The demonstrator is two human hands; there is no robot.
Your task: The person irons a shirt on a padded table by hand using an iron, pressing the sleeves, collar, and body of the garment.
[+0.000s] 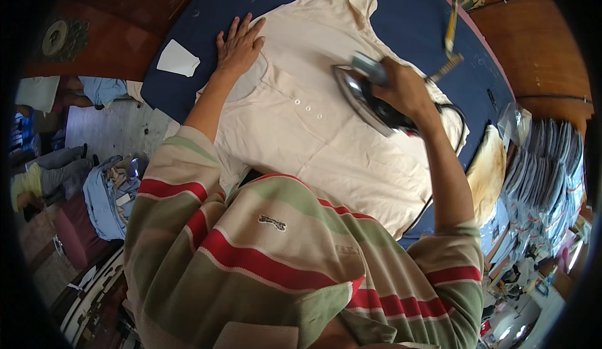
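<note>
Shirt, cream, mid-frame on blue counter; left hand flat, fingers spread, right hand gripping blurred iron. White card upper left, grey stack far right. Iron hides some shirt; shirt's top cut off.

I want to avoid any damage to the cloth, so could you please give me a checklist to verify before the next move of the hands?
1. Iron held: ok, the right hand grips its handle.
2. Left hand away from the iron: ok, it lies spread by the neckline of the cream shirt.
3. Shirt smooth: not ok, creases show below the buttons.
4. Buttons free of the iron: ok, it is to their right.
5. White flat piece off the shirt: ok, it lies apart on the dark blue surface.
6. Iron's heat: cannot tell.
</note>
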